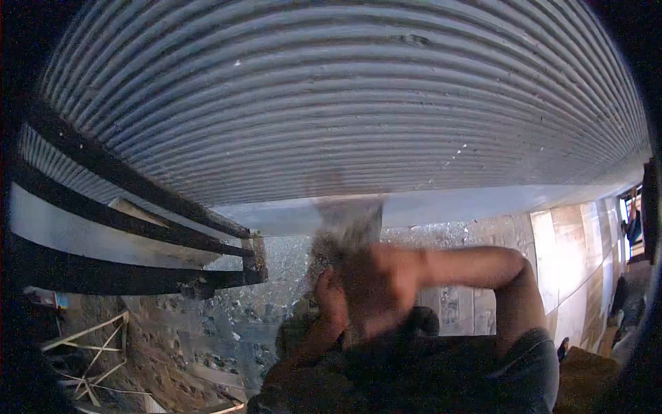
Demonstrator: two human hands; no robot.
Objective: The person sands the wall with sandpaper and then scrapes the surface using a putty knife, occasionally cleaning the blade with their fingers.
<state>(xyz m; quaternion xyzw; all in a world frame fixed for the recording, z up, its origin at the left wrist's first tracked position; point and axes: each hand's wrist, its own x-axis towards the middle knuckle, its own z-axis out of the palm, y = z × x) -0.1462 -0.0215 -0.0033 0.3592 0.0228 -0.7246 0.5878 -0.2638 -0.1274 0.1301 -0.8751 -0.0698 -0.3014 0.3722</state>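
My right hand [393,281] reaches in from the right with the elbow bent, its fingers closed and smeared by motion. Close to it on the left is my left hand [332,300], thumb up, its fingers curled and partly hidden. Between and just above the hands is a blurred dark-grey thing [353,224], which both hands seem to grip. Its kind cannot be made out. Its upper end overlaps the smooth lower band of a grey ribbed panel [358,124], but the blur hides whether they touch.
Dark beams [138,241] with pale strips between them run along the left. Pale specks are scattered over the worn floor [227,324]. A pale crossed frame [93,355] stands at lower left. Light-coloured boards [565,248] lie at right, and another person [631,224] is at the far right edge.
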